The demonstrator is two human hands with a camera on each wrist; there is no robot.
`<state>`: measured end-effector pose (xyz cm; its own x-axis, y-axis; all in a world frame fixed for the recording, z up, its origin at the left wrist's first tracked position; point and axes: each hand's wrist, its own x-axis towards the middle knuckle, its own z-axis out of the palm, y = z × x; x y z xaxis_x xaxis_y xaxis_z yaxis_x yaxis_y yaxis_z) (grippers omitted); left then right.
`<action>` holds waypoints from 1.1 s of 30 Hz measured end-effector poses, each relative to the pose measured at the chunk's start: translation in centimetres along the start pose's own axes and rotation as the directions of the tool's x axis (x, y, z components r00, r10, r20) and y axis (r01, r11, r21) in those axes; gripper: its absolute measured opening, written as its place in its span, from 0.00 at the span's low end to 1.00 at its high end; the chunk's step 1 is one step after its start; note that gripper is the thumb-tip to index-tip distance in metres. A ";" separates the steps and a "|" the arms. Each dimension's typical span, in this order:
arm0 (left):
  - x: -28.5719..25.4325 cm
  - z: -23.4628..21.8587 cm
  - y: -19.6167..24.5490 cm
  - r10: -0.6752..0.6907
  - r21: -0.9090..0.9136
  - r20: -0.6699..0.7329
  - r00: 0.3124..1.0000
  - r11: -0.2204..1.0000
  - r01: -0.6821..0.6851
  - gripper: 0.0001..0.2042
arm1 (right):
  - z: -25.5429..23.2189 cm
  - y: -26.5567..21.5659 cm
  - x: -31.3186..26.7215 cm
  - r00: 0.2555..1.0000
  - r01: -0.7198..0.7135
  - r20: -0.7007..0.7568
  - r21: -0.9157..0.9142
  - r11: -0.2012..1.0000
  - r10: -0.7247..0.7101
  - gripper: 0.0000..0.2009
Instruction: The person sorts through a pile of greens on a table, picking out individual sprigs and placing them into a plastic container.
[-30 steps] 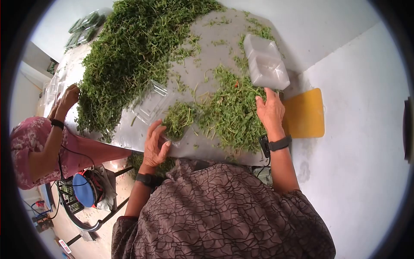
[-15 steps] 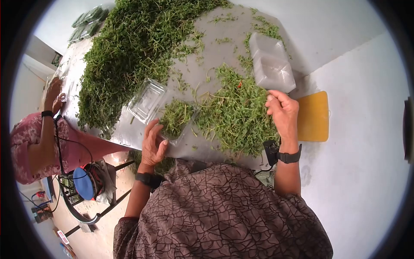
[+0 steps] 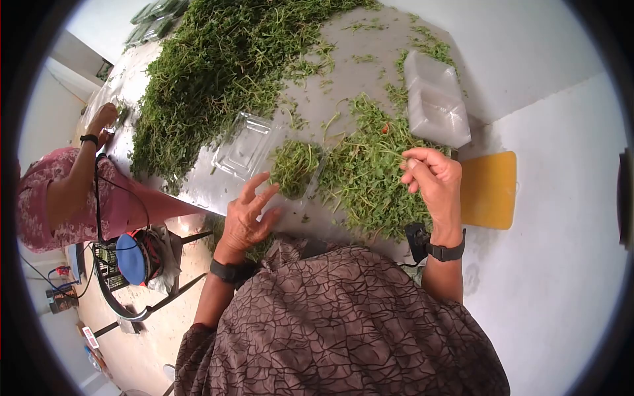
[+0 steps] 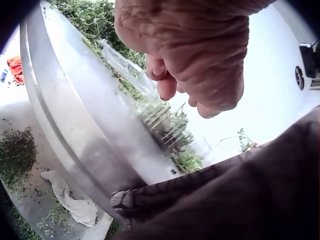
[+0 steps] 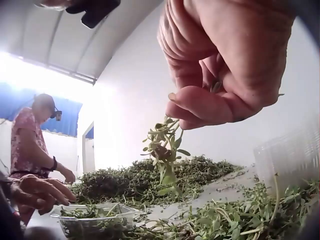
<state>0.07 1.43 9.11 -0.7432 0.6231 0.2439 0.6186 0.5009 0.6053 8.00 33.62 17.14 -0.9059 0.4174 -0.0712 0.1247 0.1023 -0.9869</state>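
My right hand [image 3: 432,179] pinches a small sprig of leafy greens [image 5: 167,150] between thumb and fingertips, the sprig hanging down in the right wrist view. Below it lies a loose heap of the same greens [image 3: 376,188] on the metal table. Left of that heap, a clear plastic box [image 5: 125,214] holds a portion of greens, with a clear lid [image 3: 246,144] folded open behind it. My left hand [image 3: 246,221] is by the box's near left corner, fingers loosely spread and holding nothing. In the left wrist view, its fingers hide part of the box.
A large mound of greens [image 3: 211,79] covers the table's left and far part. Nested clear boxes [image 3: 441,109] stand at the right, near a yellow board [image 3: 490,191]. Filled packs [image 3: 155,23] sit at the far left. Another person [image 3: 66,198] works at the left; a blue-topped item [image 3: 132,261] stands below.
My right hand's fingers have closed into a pinch and lifted a sprig from the heap. My left hand has drawn back from the box, fingers spreading. The head view has shifted slightly.
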 end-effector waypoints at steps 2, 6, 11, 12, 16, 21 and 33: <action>-0.1 -1.0 1.4 -0.016 -0.046 -0.026 1.000 0.999 0.015 0.16 | 0.6 -0.1 -0.5 1.000 0.001 0.028 -0.012 1.000 0.000 0.08; 3.5 -4.7 5.2 0.214 -0.098 -0.031 0.976 0.971 -0.216 0.18 | 2.7 -1.0 -1.6 0.981 0.052 0.188 -0.024 0.998 -0.047 0.07; 5.5 -4.0 9.3 0.273 -0.249 -0.034 0.961 0.929 -0.273 0.20 | 6.0 -3.0 -2.4 0.794 0.478 0.456 -0.058 0.877 -0.402 0.08; 5.2 -3.5 9.2 0.200 -0.457 0.084 0.976 0.878 -0.140 0.20 | 6.3 -3.1 -2.6 0.769 0.525 0.478 -0.095 0.846 -0.424 0.10; 3.6 -2.7 7.6 0.102 -0.648 0.322 0.941 0.748 0.140 0.16 | 6.8 -2.5 -3.6 0.762 0.541 0.485 -0.114 0.833 -0.429 0.12; 2.5 -2.7 6.9 -0.039 -0.568 0.471 0.881 0.751 0.337 0.12 | 7.6 -2.4 -3.3 0.678 0.681 0.541 -0.206 0.703 -0.498 0.14; 3.0 -4.5 7.9 -0.159 -0.469 0.621 0.768 0.710 0.526 0.09 | 9.5 -3.8 -3.9 0.469 0.883 0.731 -0.375 0.282 -0.495 0.09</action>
<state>1.63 4.59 18.02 -0.5105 0.7718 -0.3790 -0.0712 0.4014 0.9131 7.17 23.03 19.84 -0.7827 -0.5149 0.3495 -0.6127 0.7363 -0.2873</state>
